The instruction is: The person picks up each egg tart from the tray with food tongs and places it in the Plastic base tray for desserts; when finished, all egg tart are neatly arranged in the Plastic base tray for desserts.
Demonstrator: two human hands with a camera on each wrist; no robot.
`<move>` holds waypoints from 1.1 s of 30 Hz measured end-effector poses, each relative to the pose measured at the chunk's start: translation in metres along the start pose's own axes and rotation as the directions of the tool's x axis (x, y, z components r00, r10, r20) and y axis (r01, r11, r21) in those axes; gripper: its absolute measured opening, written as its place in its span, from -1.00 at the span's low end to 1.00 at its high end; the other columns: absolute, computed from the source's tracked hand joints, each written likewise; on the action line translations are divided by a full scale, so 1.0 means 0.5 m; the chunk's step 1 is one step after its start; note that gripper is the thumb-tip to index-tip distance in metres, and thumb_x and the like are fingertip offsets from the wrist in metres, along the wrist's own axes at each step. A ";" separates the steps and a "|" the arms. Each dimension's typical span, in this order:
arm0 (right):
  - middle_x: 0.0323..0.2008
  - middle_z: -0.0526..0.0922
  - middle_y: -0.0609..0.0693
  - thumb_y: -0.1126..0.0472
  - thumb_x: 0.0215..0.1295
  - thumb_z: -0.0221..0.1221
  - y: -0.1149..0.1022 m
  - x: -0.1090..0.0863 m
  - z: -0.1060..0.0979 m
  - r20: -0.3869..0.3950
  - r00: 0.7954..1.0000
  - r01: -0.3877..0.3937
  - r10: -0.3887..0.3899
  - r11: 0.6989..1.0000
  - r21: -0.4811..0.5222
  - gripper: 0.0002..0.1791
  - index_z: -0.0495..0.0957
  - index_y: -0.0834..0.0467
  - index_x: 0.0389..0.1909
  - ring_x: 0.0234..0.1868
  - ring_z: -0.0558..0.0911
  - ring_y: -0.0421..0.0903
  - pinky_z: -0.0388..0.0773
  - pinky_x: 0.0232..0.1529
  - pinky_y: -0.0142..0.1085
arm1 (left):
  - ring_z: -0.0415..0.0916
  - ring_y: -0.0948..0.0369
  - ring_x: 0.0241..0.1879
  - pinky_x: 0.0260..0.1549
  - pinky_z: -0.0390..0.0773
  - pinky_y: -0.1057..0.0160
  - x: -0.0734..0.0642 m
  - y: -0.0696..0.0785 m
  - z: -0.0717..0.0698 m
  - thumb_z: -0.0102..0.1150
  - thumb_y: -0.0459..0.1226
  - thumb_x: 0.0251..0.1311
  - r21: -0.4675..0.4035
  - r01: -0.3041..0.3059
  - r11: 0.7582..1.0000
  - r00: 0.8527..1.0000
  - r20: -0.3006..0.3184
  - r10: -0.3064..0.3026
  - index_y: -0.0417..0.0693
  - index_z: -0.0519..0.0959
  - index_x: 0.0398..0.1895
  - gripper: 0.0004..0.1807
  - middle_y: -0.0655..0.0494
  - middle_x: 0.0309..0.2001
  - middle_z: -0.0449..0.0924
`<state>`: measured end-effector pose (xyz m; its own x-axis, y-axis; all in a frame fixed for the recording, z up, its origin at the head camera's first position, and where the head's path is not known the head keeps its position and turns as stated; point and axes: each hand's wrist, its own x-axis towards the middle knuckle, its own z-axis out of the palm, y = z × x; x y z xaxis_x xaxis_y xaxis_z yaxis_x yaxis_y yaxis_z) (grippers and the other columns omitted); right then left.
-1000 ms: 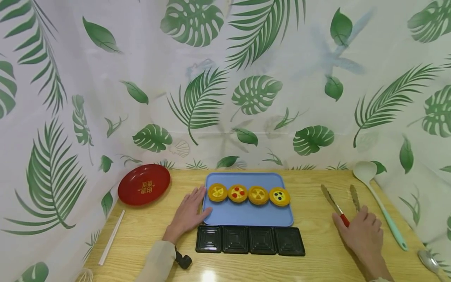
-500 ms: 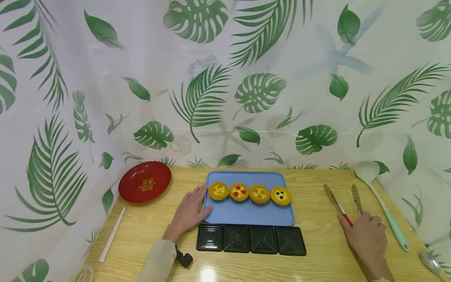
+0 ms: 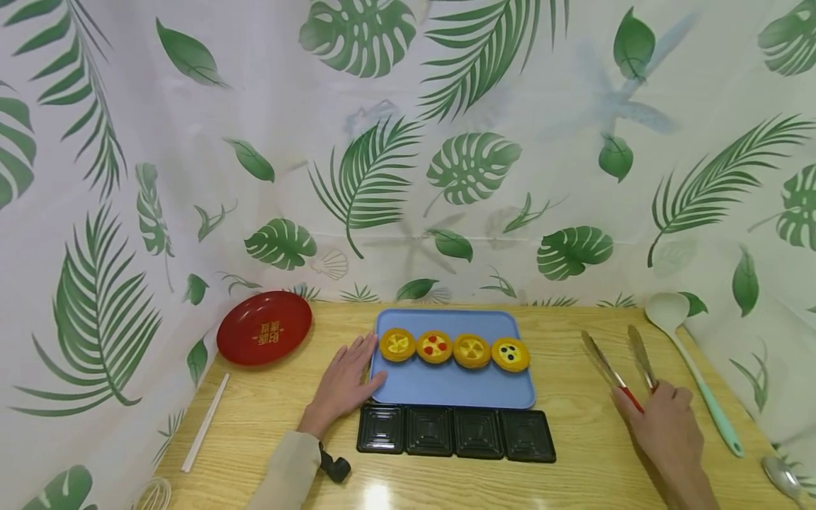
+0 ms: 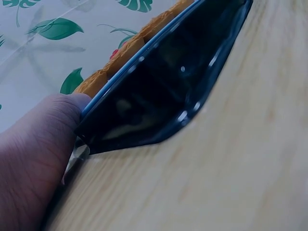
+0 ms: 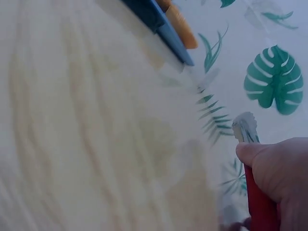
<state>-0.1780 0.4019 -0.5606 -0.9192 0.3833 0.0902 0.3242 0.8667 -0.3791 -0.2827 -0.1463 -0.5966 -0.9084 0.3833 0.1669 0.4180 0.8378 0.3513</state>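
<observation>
My right hand (image 3: pixel 666 428) grips a pair of metal tongs (image 3: pixel 612 368) by their red handles, at the right of the table. The tongs' arms stand spread and point away from me, with nothing between the tips. In the right wrist view, my thumb lies along the red handle (image 5: pixel 260 204). My left hand (image 3: pixel 343 375) rests with straight fingers at the left edge of a blue tray (image 3: pixel 446 389); the thumb reaches over its rim. Across the tray stands a row of several egg tarts (image 3: pixel 435 348) with different toppings. Black square dishes (image 3: pixel 428 431) line up along its near side.
A red oval plate (image 3: pixel 242 333) lies back left, with white chopsticks (image 3: pixel 205 423) nearer me. A whisk (image 3: pixel 153 494) shows at the front left. Right of the tongs lie a ladle with a mint handle (image 3: pixel 704 389) and a metal spoon (image 3: pixel 780 473). Patterned cloth walls enclose the table.
The right hand has tightened round the tongs. Their tips have shifted slightly left and away from me, and stand a little closer together. The left hand stays at the tray.
</observation>
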 end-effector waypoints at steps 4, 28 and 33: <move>-0.18 0.33 0.49 -0.43 0.48 -0.02 -0.011 -0.009 -0.025 0.031 0.999 0.008 -0.010 0.999 0.048 0.01 0.20 0.59 0.14 -0.49 0.53 0.31 0.42 -0.64 0.01 | -0.06 0.07 0.66 0.60 -0.06 -0.07 0.000 0.005 0.000 -0.13 0.26 0.49 0.003 0.002 1.000 1.000 -0.001 -0.002 0.04 -0.03 0.72 -0.10 0.16 0.68 -0.01; -0.56 0.34 0.00 -0.46 0.35 0.17 -0.145 -0.052 -0.035 0.096 0.945 0.319 -0.312 0.945 -0.066 -0.11 0.40 0.38 0.04 -0.60 0.37 -0.06 0.22 -0.64 -0.23 | -0.06 0.08 0.66 0.60 -0.05 -0.08 -0.002 0.009 -0.005 -0.16 0.26 0.50 0.017 0.000 1.000 1.000 0.002 0.000 0.06 -0.03 0.72 -0.11 0.17 0.69 -0.02; -0.53 0.45 0.00 -0.47 0.31 0.19 -0.164 -0.060 -0.024 0.126 0.927 0.365 -0.352 0.925 -0.105 -0.08 0.43 0.37 0.12 -0.62 0.38 -0.07 0.27 -0.68 -0.23 | -0.07 0.09 0.66 0.60 -0.06 -0.07 -0.002 0.009 -0.005 -0.15 0.25 0.50 0.018 0.005 1.000 1.000 0.006 -0.005 0.07 -0.04 0.72 -0.12 0.18 0.69 -0.03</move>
<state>-0.1742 0.3233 -0.5213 -0.9948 0.0101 0.1014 -0.0127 0.9751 -0.2215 -0.2799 -0.1437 -0.5928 -0.9106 0.3812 0.1594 0.4131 0.8466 0.3356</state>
